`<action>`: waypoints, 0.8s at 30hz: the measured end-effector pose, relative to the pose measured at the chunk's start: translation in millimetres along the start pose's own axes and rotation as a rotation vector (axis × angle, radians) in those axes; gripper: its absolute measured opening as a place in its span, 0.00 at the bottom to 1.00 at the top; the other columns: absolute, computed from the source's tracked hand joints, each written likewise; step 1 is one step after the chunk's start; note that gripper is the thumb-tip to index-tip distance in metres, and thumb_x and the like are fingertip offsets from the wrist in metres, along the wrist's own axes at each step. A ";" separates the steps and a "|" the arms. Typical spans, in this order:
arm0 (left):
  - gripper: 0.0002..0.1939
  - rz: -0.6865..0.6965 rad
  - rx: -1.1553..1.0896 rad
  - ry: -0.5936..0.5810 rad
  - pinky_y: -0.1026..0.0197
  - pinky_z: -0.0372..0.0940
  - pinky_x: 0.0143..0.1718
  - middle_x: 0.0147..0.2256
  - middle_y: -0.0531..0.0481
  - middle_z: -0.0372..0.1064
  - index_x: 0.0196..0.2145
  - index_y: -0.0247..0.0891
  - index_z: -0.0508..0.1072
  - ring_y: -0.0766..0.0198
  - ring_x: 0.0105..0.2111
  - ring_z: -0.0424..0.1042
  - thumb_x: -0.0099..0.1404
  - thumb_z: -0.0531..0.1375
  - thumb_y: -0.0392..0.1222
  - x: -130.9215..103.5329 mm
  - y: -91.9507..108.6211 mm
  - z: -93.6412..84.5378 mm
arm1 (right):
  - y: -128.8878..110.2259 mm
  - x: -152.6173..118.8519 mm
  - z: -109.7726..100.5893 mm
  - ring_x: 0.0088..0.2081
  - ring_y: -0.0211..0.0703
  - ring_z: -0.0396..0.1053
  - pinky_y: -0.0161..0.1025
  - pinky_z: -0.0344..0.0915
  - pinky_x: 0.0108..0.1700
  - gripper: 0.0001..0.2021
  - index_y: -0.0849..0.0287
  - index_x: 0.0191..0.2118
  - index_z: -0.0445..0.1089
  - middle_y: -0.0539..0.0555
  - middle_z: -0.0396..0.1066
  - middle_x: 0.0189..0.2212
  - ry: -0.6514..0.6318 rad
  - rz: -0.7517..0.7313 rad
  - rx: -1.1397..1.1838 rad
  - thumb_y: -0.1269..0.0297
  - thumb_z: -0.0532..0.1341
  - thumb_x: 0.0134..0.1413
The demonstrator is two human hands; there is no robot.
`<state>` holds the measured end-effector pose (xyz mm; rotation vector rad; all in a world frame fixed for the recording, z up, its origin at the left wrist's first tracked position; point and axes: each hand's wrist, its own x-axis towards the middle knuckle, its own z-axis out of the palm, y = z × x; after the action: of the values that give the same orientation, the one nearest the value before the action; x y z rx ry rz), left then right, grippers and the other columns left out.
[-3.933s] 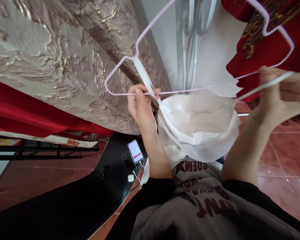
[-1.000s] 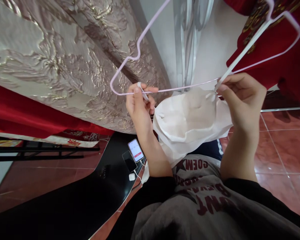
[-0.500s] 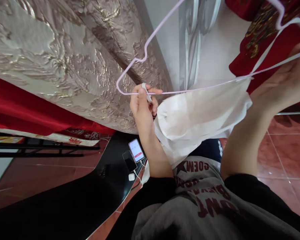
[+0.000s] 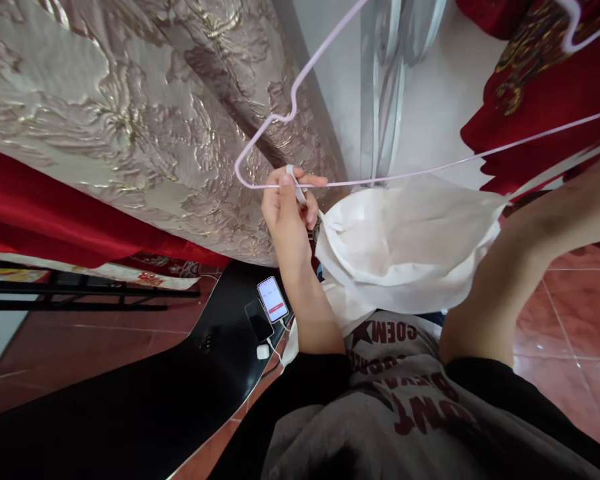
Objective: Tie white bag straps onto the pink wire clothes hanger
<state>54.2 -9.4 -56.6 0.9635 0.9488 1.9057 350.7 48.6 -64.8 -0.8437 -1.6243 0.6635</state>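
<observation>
My left hand (image 4: 286, 203) is closed around the lower left corner of a pale pink hanger (image 4: 325, 48), with a narrow white strap looped over its fingers. Below the hanger's bottom bar sags a thin white cloth garment (image 4: 415, 240), its kind unclear, spread between my forearms. From its right end a white strap (image 4: 565, 162) runs toward the right edge, beside my right forearm (image 4: 545, 227). The right hand itself is outside the picture.
Embossed beige-gold fabric (image 4: 130, 133) hangs at upper left, with red cloth (image 4: 55, 213) beneath it. Two phones, one lit (image 4: 273, 300), lie on a black surface (image 4: 130, 373). Grey-white ribbons (image 4: 390, 100) and dark red embroidered cloth (image 4: 510, 133) hang ahead.
The garment's right side and its strap have dropped away from the hanger's bar. My right hand has gone out past the right edge. The left hand keeps its hold.
</observation>
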 end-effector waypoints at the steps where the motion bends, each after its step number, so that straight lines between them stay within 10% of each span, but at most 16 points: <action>1: 0.18 -0.001 0.015 0.008 0.59 0.44 0.18 0.32 0.46 0.79 0.35 0.44 0.73 0.70 0.15 0.54 0.71 0.68 0.60 -0.3 1.1 1.1 | -9.6 -8.6 14.7 0.71 0.63 0.69 0.58 0.76 0.62 0.26 0.44 0.61 0.74 0.54 0.78 0.55 0.002 0.003 -0.026 0.36 0.59 0.69; 10: 0.09 0.082 0.025 0.007 0.62 0.44 0.17 0.35 0.49 0.83 0.36 0.42 0.73 0.71 0.17 0.55 0.77 0.61 0.43 -6.6 7.1 3.9 | -51.6 -7.7 57.2 0.50 0.56 0.79 0.63 0.66 0.64 0.11 0.46 0.43 0.82 0.51 0.81 0.40 -0.077 -0.061 -0.281 0.50 0.74 0.57; 17: 0.15 0.387 0.045 0.391 0.66 0.56 0.22 0.45 0.52 0.85 0.37 0.42 0.82 0.69 0.31 0.74 0.72 0.58 0.27 3.8 20.6 -21.5 | -59.0 -14.4 52.9 0.48 0.57 0.76 0.63 0.65 0.62 0.09 0.43 0.40 0.82 0.50 0.81 0.38 -0.014 -0.016 -0.224 0.55 0.76 0.53; 20: 0.13 0.499 0.175 0.305 0.64 0.72 0.42 0.46 0.54 0.84 0.39 0.43 0.84 0.65 0.42 0.78 0.73 0.61 0.28 7.9 27.8 -24.7 | -60.3 -15.4 56.8 0.47 0.56 0.76 0.62 0.65 0.62 0.07 0.43 0.40 0.82 0.50 0.82 0.38 -0.008 -0.043 -0.258 0.53 0.75 0.55; 24: 0.09 0.527 0.358 0.000 0.57 0.69 0.60 0.47 0.50 0.81 0.47 0.39 0.85 0.60 0.51 0.77 0.78 0.63 0.37 18.4 48.7 -19.5 | -61.9 -19.3 63.8 0.45 0.54 0.76 0.61 0.65 0.62 0.09 0.44 0.38 0.80 0.50 0.82 0.38 0.043 -0.080 -0.309 0.48 0.71 0.60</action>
<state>15.0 -18.7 -18.2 1.5457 1.1419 2.1985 279.4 -2.4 -40.1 -1.0020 -1.7368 0.3393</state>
